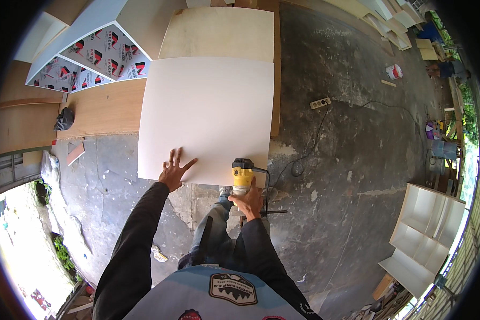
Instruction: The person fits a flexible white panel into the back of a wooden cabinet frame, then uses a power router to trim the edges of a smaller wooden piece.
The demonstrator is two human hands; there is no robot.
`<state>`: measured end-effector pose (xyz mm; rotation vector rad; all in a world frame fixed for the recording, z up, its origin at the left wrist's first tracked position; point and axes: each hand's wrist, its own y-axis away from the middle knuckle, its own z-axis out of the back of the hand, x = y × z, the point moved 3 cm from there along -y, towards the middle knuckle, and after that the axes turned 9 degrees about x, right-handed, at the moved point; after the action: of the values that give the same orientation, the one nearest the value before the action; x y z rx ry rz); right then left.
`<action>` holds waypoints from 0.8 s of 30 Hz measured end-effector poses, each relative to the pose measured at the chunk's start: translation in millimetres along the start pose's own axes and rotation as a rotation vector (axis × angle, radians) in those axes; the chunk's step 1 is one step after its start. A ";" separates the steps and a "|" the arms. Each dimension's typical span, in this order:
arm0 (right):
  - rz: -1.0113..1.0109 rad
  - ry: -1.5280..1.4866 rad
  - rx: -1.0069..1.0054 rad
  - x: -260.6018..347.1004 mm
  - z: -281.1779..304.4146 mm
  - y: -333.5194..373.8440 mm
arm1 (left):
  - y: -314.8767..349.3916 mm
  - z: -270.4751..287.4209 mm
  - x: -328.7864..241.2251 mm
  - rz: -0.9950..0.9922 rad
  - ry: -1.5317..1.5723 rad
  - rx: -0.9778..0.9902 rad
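At frame centre the white panel (208,117) lies flat, the left hand (173,172) spread wide on its near edge, the right hand (249,201) gripping the yellow trimmer (242,175) at the lower-right corner, so edge work looks barely begun.

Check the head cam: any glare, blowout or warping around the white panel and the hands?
Head view: white panel is bright but evenly lit, its edges bowed by the fisheye; left hand, right hand and yellow trimmer are sharp; lower-left outdoor patch is blown out; black vignette rings the frame.
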<state>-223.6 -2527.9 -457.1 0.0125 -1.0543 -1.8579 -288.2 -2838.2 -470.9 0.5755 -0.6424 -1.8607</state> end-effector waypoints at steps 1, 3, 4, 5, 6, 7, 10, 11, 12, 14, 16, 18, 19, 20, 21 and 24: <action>0.001 -0.016 0.000 -0.2 -1.5 -0.8 | -0.1 -4.1 2.2 -0.003 -0.028 -0.019; 0.003 -0.052 0.010 -0.6 -2.6 -3.1 | 0.2 -9.5 5.6 0.004 -0.036 -0.023; 0.003 -0.072 0.020 -0.9 -1.9 -4.6 | -0.6 -10.4 5.1 0.006 -0.038 -0.026; -0.007 -0.090 0.042 -1.2 -2.0 -6.4 | -0.9 -11.8 5.2 0.008 -0.019 -0.012; -0.020 -0.110 0.063 -1.1 -1.0 -8.2 | -0.5 -8.4 4.1 0.007 -0.001 0.002; -0.033 -0.130 0.085 -1.1 0.1 -10.0 | -1.1 -6.0 2.6 0.006 0.017 0.017; -0.085 -0.142 0.057 8.7 10.5 -3.0 | -1.3 -7.7 3.3 -0.013 0.015 -0.005; -0.055 -0.183 0.043 6.4 7.6 -4.3 | 0.0 -9.9 4.1 -0.012 0.010 -0.016; -0.025 -0.225 0.024 5.0 5.8 -6.1 | 0.0 -11.3 5.0 -0.015 0.003 -0.031; -0.019 -0.244 -0.006 -0.7 1.8 -5.6 | 0.1 -14.2 7.7 -0.021 -0.016 -0.044; -0.063 -0.192 -0.022 1.4 4.8 -1.3 | 0.0 -14.4 8.5 -0.021 -0.031 -0.040; -0.085 -0.222 -0.019 2.0 12.7 4.1 | 0.9 -12.1 8.8 -0.030 0.037 -0.027; -0.098 -0.236 -0.020 0.4 16.5 6.2 | 1.7 -9.5 7.5 -0.038 0.072 -0.021; -0.122 -0.136 -0.051 -7.6 13.5 1.3 | 1.2 -7.1 7.1 -0.040 0.072 -0.027; -0.107 -0.107 -0.076 -9.0 12.6 1.0 | 1.8 -6.0 7.0 -0.039 0.074 -0.030; -0.044 -0.018 -0.163 -12.4 9.9 -0.4 | 2.3 -6.1 4.3 -0.034 0.052 -0.031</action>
<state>-221.4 -2512.2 -456.3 -0.0770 -0.9184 -1.9823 -284.1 -2844.0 -474.3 0.6163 -0.5713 -1.8782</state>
